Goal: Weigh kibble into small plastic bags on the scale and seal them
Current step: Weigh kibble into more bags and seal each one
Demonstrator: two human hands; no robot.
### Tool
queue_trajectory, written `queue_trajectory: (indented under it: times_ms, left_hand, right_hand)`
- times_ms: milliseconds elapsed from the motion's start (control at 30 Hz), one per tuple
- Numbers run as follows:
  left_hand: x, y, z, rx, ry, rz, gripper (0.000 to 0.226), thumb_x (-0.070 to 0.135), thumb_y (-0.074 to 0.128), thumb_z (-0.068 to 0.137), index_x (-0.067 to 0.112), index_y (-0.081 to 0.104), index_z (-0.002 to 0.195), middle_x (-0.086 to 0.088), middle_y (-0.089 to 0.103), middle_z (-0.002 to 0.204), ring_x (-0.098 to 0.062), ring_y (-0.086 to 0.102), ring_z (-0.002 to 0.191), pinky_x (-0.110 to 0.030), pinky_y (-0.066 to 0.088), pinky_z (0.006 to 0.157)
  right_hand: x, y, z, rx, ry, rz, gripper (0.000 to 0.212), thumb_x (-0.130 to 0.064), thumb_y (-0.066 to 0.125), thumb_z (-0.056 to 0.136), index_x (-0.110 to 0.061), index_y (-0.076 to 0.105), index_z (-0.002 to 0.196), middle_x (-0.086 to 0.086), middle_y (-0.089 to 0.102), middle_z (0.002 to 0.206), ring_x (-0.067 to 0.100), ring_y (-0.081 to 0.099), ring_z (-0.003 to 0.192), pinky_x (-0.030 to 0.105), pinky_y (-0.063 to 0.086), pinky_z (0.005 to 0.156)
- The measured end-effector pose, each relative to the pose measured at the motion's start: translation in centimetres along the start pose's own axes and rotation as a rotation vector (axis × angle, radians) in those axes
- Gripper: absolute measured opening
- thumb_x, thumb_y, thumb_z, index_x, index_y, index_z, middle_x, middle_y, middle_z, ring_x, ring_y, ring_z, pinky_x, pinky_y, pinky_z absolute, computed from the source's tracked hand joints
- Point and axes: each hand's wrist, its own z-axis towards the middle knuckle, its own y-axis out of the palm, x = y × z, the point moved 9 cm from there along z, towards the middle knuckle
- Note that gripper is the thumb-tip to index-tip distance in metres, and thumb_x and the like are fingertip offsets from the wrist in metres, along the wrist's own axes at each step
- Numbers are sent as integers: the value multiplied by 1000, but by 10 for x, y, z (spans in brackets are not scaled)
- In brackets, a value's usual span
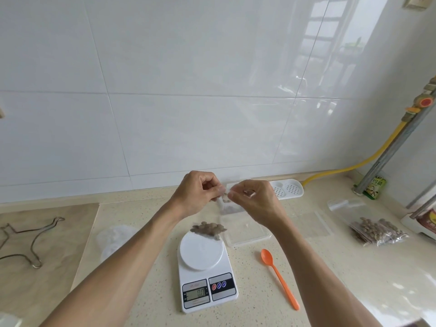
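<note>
My left hand (198,192) and my right hand (252,197) are raised above the counter, both pinching the top edge of a small clear plastic bag (221,204). The bag hangs down between them. A clump of brown kibble (208,228) sits in its bottom, at the far rim of the white scale (205,267). I cannot tell whether the bag touches the round weighing plate. The scale's display is lit, its digits too small to read.
A clear plastic tray (247,233) with some kibble lies behind the scale. An orange spoon (279,278) lies to the right. Filled kibble bags (377,232) and empty bags (313,223) are at far right. A clear lid (115,239) and a metal pan support (23,241) lie left.
</note>
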Motion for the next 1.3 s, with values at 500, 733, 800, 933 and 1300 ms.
queue_trajectory:
  times_ms: [500, 733, 800, 933, 1300]
  left_hand:
    - [-15, 15, 13, -63, -91, -138, 14, 9, 63, 92, 8, 65, 78, 0, 66, 65, -12, 63, 63, -24, 53, 61]
    - [-10, 69, 41, -127, -64, -39, 19, 14, 65, 92, 20, 71, 75, 6, 64, 60, -10, 56, 55, -25, 51, 58]
    - [-3, 89, 50, -144, -62, -73, 17, 12, 64, 92, 15, 72, 77, 7, 63, 58, -9, 56, 54, -22, 50, 57]
    - [-1, 142, 73, -209, -102, -132, 14, 8, 65, 91, 8, 73, 79, -10, 69, 68, -19, 67, 59, -32, 57, 63]
    - [21, 323, 152, -268, -182, -297, 16, 14, 60, 95, 7, 68, 82, -2, 71, 66, -20, 72, 63, -18, 50, 54]
  right_hand:
    - [56, -23, 4, 95, 137, 203, 23, -19, 71, 90, -6, 67, 71, 0, 60, 62, 11, 48, 60, 28, 39, 59]
    - [83, -49, -4, 103, 218, 318, 22, -19, 69, 92, -5, 68, 74, 5, 66, 68, 13, 57, 65, 30, 47, 68]
    - [94, -65, -10, 111, 240, 377, 22, -19, 61, 97, -5, 71, 83, 5, 69, 74, 11, 59, 68, 25, 48, 69]
    - [120, -111, -17, 216, 250, 326, 23, -14, 56, 99, -7, 73, 84, 0, 69, 69, 4, 60, 62, 17, 49, 64]
    - [289, -215, -41, 156, 556, 328, 23, -21, 78, 84, -8, 69, 102, 6, 74, 84, 10, 67, 74, 22, 48, 66]
